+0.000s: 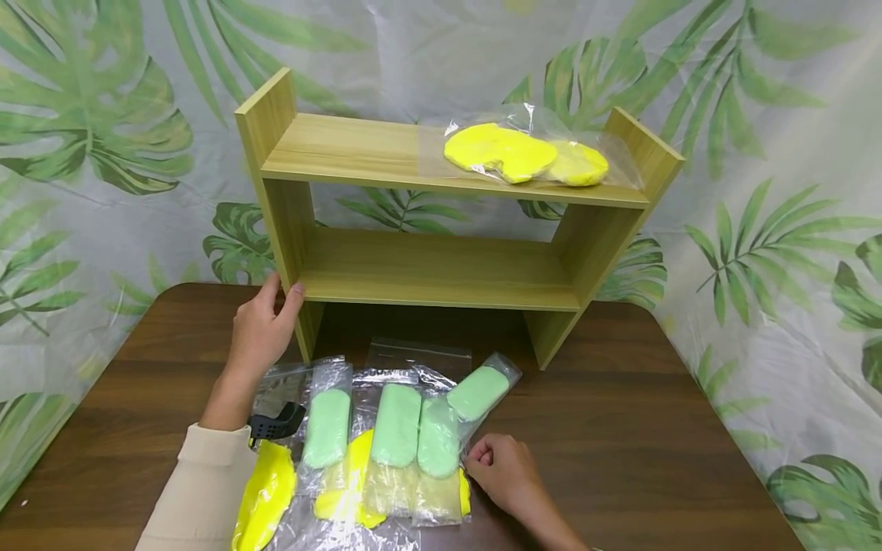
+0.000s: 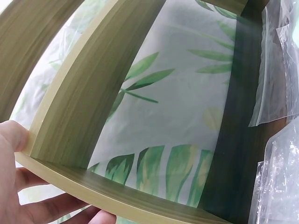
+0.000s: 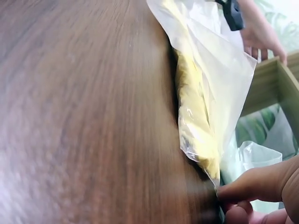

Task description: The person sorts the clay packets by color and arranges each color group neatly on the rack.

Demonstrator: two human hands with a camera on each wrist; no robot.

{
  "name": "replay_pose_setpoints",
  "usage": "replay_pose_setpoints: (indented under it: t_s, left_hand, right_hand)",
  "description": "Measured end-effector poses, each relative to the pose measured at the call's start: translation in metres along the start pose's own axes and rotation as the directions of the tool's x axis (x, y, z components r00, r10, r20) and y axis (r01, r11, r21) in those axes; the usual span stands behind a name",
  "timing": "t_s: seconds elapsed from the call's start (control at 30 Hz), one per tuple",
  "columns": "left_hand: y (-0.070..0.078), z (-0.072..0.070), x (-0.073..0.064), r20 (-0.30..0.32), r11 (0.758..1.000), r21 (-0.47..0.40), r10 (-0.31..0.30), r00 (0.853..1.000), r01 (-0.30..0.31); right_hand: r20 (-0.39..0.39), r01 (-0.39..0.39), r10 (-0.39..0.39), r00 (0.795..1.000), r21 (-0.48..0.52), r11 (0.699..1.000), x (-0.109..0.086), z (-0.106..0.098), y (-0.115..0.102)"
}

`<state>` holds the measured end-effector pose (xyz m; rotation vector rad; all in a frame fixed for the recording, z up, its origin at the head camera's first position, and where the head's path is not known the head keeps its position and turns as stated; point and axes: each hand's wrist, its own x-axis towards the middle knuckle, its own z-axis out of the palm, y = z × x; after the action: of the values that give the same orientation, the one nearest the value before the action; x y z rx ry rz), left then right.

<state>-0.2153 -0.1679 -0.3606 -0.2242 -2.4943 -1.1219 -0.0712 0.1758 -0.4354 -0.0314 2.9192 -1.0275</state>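
My left hand (image 1: 265,329) grips the left side panel of a small wooden shelf (image 1: 441,268). In the left wrist view the thumb lies at the front edge of the shelf board and the fingers (image 2: 51,207) are on the panel's outer side. At the front, my right hand (image 1: 508,471) pinches the corner of a clear plastic bag of yellow clay-like material (image 3: 194,112). Several clear packets with mint-green slabs (image 1: 396,425) lie on top of bagged yellow pieces (image 1: 265,490), partly hiding them.
Another clear bag with two yellow flat pieces (image 1: 499,153) lies on the shelf's top board, at the right. The shelf stands at the back of a dark wooden table (image 1: 620,428). A leaf-print curtain (image 1: 758,252) hangs behind. A black strap device (image 1: 278,421) is on the left wrist.
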Motion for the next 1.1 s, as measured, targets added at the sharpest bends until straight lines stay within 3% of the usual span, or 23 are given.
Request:
replay_pose_setpoints:
  t_s: [0.23,0.5,0.6,0.7,0.83,0.9,1.0,1.1]
  left_hand:
    - [-0.002,0.000,-0.001,0.013,1.000,0.006,-0.015,1.000,0.015]
    - [-0.001,0.002,-0.001,0.011,1.000,-0.007,-0.023,1.000,0.023]
    - [-0.001,0.002,0.000,0.011,1.000,-0.008,-0.014,1.000,0.014]
    - [0.000,0.001,0.000,0.013,1.000,-0.009,-0.008,1.000,0.008]
    - [0.000,0.001,0.000,0.013,1.000,-0.014,-0.006,1.000,0.006]
    - [0.000,0.001,-0.001,0.013,1.000,-0.015,-0.004,1.000,0.004]
    - [0.000,0.001,0.000,0.010,1.000,-0.014,-0.004,1.000,0.004]
    - [-0.001,0.001,0.000,0.006,1.000,-0.009,-0.007,1.000,0.007]
  right_hand:
    - [0.033,-0.012,0.011,0.999,0.027,1.000,-0.002,0.000,-0.001]
    - [0.018,0.002,-0.003,1.000,0.022,1.000,-0.005,-0.006,-0.004]
    - [0.048,-0.003,-0.004,0.999,0.132,0.991,-0.004,-0.009,-0.005]
    - [0.126,-0.056,0.013,0.992,0.347,0.936,-0.002,-0.012,-0.004]
    - [0.248,-0.189,0.051,0.967,0.573,0.797,0.002,-0.013,0.003]
    - [0.303,-0.258,0.076,0.950,0.625,0.737,0.003,-0.013,0.007]
    - [0.369,-0.332,0.094,0.925,0.661,0.672,0.003,-0.012,0.011]
    - [0.403,-0.348,0.074,0.912,0.667,0.658,0.003,-0.013,0.012]
